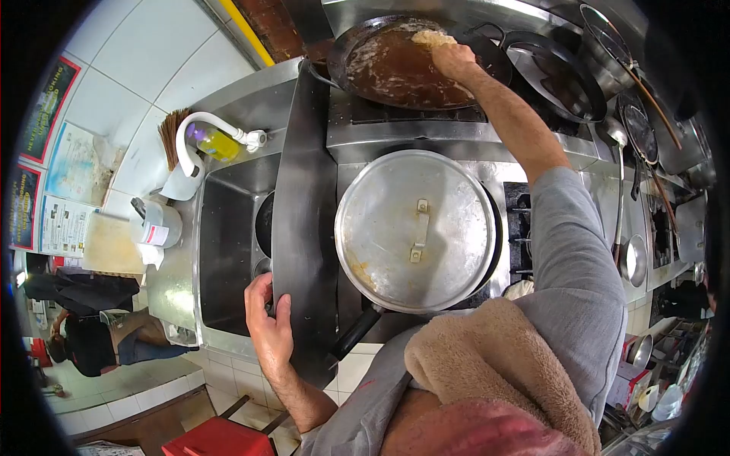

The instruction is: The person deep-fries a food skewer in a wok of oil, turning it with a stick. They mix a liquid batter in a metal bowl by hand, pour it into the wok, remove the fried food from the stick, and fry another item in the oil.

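At the back burner, my right hand [454,61] is closed on a pale yellowish clump [433,38], whose kind I cannot make out. The clump touches the inside of a large wok [380,64] that is coated with brown, foamy liquid. My left hand [271,323] hangs by the sink-side edge of an upright steel partition [304,205], its fingers loosely curved and apart, with nothing in them. Between my arms, a round metal lid [388,228] with a strap handle covers a wide pan, and a black handle [357,334] sticks out toward me.
Left of the partition is a sink [232,235] with a white faucet [190,140], a bottle of yellow liquid [217,143] and a brush [171,133]. A dark pan [559,76] and a ladle [616,137] lie to the right. Another person [95,342] stands beyond the sink.
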